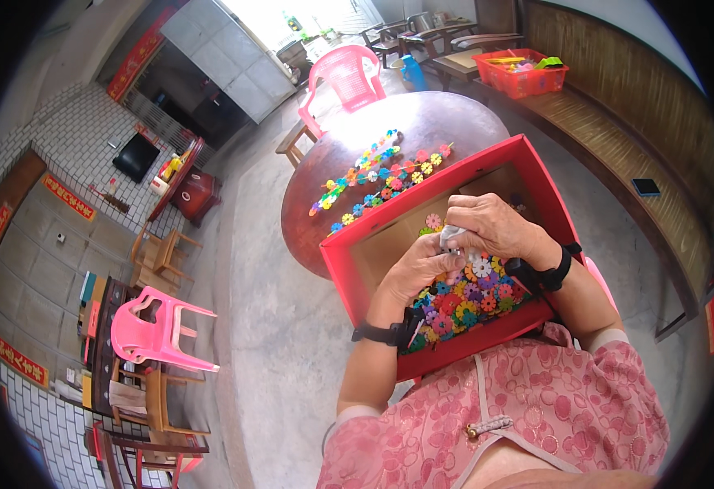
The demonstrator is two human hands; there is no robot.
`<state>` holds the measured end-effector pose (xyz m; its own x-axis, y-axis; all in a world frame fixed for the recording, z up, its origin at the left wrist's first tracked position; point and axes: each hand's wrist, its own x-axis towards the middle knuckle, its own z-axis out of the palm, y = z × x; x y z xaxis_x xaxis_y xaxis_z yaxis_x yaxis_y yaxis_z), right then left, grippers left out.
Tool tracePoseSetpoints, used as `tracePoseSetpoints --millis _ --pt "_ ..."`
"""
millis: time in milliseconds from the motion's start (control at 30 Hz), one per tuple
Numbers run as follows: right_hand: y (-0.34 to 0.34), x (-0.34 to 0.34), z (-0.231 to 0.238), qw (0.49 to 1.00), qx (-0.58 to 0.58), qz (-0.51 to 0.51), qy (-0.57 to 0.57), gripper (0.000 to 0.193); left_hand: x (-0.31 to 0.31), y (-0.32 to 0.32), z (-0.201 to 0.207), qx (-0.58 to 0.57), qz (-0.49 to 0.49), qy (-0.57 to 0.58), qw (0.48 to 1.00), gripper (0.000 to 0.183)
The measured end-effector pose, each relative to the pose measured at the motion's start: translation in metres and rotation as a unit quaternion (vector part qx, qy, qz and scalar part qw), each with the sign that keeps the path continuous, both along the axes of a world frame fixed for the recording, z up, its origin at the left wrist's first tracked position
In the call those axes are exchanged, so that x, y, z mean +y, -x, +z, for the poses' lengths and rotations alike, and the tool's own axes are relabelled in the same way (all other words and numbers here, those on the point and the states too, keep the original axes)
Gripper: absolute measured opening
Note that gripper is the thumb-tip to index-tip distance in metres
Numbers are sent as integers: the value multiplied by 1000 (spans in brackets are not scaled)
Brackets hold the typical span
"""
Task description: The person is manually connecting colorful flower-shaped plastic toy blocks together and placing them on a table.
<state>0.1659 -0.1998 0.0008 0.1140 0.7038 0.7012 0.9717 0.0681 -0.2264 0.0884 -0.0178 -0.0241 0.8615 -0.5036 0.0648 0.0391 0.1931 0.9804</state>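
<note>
Both my hands meet above a red box that stands against me and holds many colourful flower-shaped plastic pieces. Between the fingers is a small whitish-grey thing; what kind it is, I cannot make out. My right hand grips it from above with curled fingers. My left hand pinches it from below, thumb and fingers pressed together. Both wrists wear black bands. Beyond the box, strings of linked flower pieces lie on a round brown table.
A pink plastic chair stands behind the table, another pink chair at the left. On the long wooden bench at the right are a red basket and a phone. A blue jug stands at the back.
</note>
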Motion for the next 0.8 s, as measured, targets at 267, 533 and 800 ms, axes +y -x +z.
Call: tracePoseSetpoints --millis 267,533,800 --pt "-2 7 -10 987 147 -62 -31 25 -12 -11 -13 -176 205 -180 946 19" --pt "-9 5 -12 976 212 -9 -42 28 -20 -10 -13 -334 365 -423 759 36" --pt "-15 4 -16 988 147 -33 -21 18 -8 -15 -17 -236 269 -232 904 38"
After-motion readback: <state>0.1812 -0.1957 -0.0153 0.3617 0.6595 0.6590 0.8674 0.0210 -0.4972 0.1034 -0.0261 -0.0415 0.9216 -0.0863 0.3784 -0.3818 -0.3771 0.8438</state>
